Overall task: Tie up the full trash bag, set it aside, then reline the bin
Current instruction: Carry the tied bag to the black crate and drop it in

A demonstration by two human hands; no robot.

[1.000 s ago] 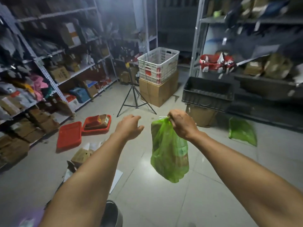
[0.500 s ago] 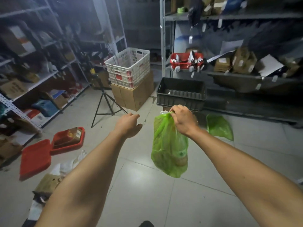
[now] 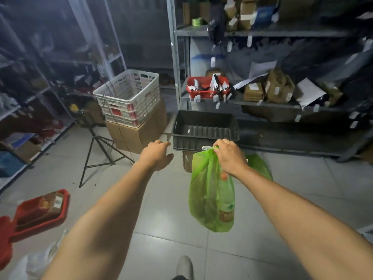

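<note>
We grip the bag (image 3: pixel 211 195) by its neck, right hand (image 3: pixel 229 156); left hand (image 3: pixel 156 154) loose, empty. Soft, thin, bottle-weighted.

Thin glossy translucent plastic trash bag (image 3: pixel 210 199); smooth glossy tiled floor (image 3: pixel 161 249).

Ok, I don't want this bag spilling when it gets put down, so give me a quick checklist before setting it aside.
1. Grip: right hand grips the gathered top of the green trash bag: ok.
2. Knot: a white tie shows at the neck, but whether it is knotted tight: cannot tell.
3. Bag whole: no tear or leak on the visible side; far side hidden: cannot tell.
4. Bag clear of the floor: it hangs free above the tiles: ok.
5. Left hand free to help: holds nothing, fingers relaxed: ok.
6. Drop spot: bare floor tiles lie beside the bag: ok.
</note>
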